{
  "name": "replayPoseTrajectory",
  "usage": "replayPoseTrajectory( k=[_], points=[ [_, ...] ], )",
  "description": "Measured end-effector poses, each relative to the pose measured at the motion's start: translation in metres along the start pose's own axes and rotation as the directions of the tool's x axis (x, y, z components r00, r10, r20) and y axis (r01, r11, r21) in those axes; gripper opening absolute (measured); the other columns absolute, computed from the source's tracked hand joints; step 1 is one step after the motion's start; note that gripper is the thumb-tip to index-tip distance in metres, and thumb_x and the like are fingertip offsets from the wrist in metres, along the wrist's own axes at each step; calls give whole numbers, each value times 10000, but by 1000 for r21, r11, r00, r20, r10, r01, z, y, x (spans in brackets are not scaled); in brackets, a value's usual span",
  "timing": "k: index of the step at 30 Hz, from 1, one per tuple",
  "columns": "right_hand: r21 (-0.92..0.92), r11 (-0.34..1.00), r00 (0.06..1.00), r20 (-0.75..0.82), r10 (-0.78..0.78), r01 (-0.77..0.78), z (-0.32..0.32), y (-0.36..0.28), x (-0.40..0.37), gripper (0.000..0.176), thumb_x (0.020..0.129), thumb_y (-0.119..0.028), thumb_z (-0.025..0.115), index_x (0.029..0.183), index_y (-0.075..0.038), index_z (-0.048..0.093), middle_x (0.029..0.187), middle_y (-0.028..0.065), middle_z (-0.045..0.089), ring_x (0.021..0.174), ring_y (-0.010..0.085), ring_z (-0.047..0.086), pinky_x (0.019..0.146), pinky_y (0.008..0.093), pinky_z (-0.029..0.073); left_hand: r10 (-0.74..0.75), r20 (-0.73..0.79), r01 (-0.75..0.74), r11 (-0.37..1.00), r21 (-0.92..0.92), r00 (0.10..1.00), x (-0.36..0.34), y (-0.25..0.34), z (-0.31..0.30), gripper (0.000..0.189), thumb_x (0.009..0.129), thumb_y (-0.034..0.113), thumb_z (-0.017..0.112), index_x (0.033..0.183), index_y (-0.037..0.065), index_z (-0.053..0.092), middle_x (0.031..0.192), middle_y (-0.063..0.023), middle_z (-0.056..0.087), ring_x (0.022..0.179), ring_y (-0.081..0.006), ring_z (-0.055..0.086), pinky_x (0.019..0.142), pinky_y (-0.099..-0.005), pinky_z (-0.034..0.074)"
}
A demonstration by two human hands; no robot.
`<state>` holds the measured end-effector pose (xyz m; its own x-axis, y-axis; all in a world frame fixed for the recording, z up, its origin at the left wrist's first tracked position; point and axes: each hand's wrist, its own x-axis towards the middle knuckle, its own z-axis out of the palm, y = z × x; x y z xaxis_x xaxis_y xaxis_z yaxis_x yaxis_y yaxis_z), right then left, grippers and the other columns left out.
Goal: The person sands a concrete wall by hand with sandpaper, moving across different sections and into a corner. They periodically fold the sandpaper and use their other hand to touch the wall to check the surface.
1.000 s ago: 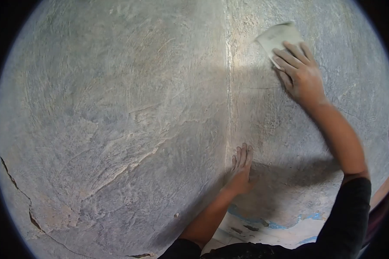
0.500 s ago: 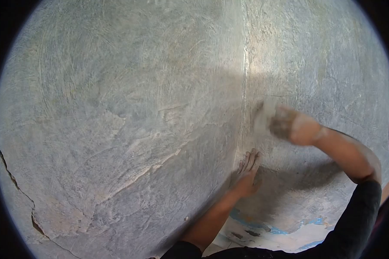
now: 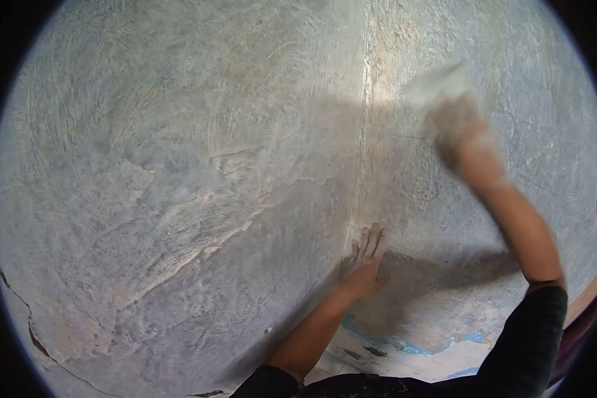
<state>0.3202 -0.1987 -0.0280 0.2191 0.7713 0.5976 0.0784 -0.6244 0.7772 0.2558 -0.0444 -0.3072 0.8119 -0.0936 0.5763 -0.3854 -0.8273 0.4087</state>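
Observation:
My right hand (image 3: 461, 136) is raised in front of the right wall (image 3: 438, 212), dusty and smeared by motion. It is closed on a pale, flat, sheet-like piece (image 3: 438, 86) whose exact kind is blurred. Lower down, my left hand (image 3: 366, 255) rests against the wall beside the inner corner, fingers stretched upward and holding nothing. Rough grey plaster covers both walls, with a pale, uneven line running down the corner (image 3: 363, 126).
A ragged ridge (image 3: 199, 255) crosses the left wall (image 3: 113, 199), and a dark crack (image 3: 36, 341) runs at its lower left. Below my arms is a patch of white and blue paint (image 3: 411, 348). Part of another person's arm and maroon clothing (image 3: 580, 335) shows at the right edge.
My right hand has swung up and slightly right, away from the corner, with the pale piece still in it. My left hand keeps its place by the corner; the view has shifted slightly.

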Motion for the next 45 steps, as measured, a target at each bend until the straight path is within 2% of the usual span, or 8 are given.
replayPoseTrajectory(
  k=[3,6,23,28,31,38,42,45],
  points=[
    [571,474,735,-421,-531,670,39,-36,-49,218,871,-134,552,1070,-71,613,1044,108,646,1014,250,612,1044,415,437,-27,20,26,999,28,999,-1,0,3,935,830,280,643,1504,-9,63,1573,-230,5,1442,-446,10,1142,-574,104],
    [32,963,919,-309,-246,268,61,-16,-16,206,883,-154,553,1056,-58,610,1051,87,644,1002,214,610,995,371,471,-36,18,35,999,37,999,3,-3,12,932,831,293,640,1502,-12,70,1570,-238,12,1439,-453,17,1139,-582,109],
    [507,510,719,-515,-466,694,41,-23,-42,113,861,-106,562,916,-82,657,920,54,666,875,197,636,859,335,520,-45,-38,46,999,26,998,2,-2,15,927,846,368,626,1494,-26,93,1557,-269,51,1431,-478,19,1122,-613,105],
    [323,941,857,-452,247,-101,8,24,7,171,889,-102,539,1030,-54,624,989,74,631,934,191,595,797,324,531,-39,-92,41,999,19,995,2,1,25,917,845,346,628,1491,-33,98,1554,-277,55,1425,-492,28,1115,-625,104],
    [661,464,790,-353,-501,590,63,-37,-43,172,893,-105,540,1034,-52,622,1009,84,634,942,187,605,812,324,531,-34,-87,35,999,11,996,1,-1,21,914,840,321,633,1486,-47,102,1550,-288,55,1421,-502,27,1108,-635,102],
    [225,972,822,-539,185,-72,8,41,8,245,889,-132,548,1113,-77,629,1116,36,650,1128,206,587,1028,360,448,-42,-120,41,999,-5,992,4,1,26,927,825,282,648,1485,-56,91,1546,-300,48,1418,-510,19,1105,-641,100],
    [497,489,691,-411,-594,716,38,-32,-53,224,922,-175,523,1074,-91,664,1036,71,689,1058,220,634,919,335,535,-33,-106,32,999,-13,994,3,0,25,942,818,276,653,1485,-58,78,1548,-297,38,1419,-508,13,1108,-639,90],
    [321,857,914,-195,-357,403,36,-13,-7,181,915,-173,515,988,-86,657,950,58,677,937,217,648,802,350,571,-47,-55,48,999,21,997,6,0,27,1009,814,326,683,1477,-72,36,1526,-344,4,1405,-535,-27,1113,-627,63]
  ],
)
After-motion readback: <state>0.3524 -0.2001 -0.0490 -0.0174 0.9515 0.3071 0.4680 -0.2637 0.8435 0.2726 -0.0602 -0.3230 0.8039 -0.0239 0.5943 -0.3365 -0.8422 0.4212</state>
